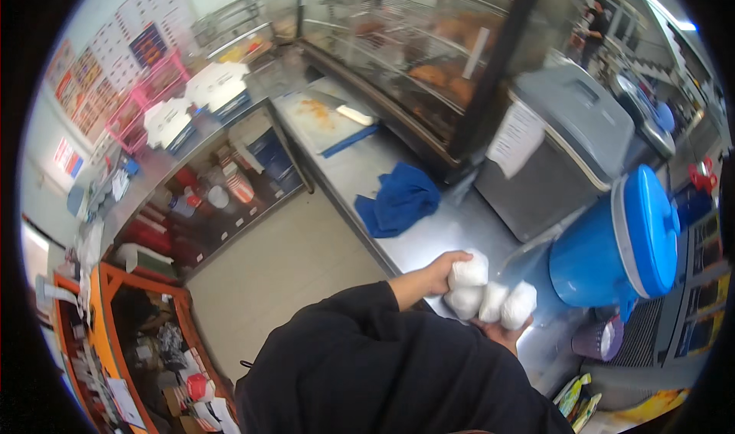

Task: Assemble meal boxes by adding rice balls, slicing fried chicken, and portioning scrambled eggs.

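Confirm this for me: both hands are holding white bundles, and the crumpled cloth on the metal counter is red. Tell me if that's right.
One thing is wrong: the crumpled cloth on the metal counter is blue, not red, as the head view shows. The left hand and right hand do hold white bundles.

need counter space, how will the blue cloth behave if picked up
The blue cloth will probably hang floppy, given its loose folds. It looks light, being just bunched fabric, and seems unlikely to roll, slumped on the counter.
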A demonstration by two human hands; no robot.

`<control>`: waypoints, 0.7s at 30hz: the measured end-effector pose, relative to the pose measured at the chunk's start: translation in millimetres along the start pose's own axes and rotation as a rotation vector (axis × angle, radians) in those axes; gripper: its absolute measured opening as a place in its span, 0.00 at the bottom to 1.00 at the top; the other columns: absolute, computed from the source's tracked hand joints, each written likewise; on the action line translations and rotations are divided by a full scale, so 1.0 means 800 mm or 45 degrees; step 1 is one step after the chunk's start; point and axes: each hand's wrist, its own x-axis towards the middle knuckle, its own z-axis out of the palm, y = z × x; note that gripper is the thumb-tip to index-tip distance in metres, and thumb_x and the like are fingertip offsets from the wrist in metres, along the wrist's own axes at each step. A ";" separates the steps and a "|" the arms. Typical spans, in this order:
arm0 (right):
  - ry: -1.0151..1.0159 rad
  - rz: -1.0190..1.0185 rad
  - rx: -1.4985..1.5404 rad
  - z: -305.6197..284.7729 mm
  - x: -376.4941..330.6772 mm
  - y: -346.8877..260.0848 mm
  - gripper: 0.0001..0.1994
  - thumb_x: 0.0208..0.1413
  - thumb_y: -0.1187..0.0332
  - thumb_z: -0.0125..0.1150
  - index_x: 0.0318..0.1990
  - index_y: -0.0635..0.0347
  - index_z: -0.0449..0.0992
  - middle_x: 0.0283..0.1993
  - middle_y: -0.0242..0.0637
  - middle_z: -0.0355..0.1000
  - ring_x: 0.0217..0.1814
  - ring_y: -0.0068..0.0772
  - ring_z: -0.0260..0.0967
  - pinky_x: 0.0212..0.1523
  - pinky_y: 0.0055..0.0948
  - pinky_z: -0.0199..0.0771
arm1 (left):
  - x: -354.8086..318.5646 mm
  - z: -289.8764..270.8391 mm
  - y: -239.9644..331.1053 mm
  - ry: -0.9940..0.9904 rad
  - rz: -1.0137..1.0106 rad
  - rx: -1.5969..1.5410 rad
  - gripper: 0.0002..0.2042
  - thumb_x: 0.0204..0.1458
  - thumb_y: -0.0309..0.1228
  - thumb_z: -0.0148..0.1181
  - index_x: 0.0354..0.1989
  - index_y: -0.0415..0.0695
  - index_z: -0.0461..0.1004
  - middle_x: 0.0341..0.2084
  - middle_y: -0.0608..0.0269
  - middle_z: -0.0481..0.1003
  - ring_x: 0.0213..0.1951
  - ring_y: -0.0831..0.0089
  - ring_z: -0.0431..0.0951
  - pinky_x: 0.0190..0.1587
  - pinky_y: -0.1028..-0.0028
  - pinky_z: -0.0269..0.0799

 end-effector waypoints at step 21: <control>-0.605 1.116 -0.180 0.261 0.328 0.520 0.34 0.37 0.43 0.55 0.53 0.50 0.65 0.51 0.38 0.67 0.52 0.45 0.66 0.46 0.51 0.70 | -0.475 -0.518 0.149 0.753 1.150 0.526 0.23 0.52 0.40 0.46 0.51 0.35 0.67 0.42 0.54 0.75 0.41 0.63 0.77 0.46 0.65 0.73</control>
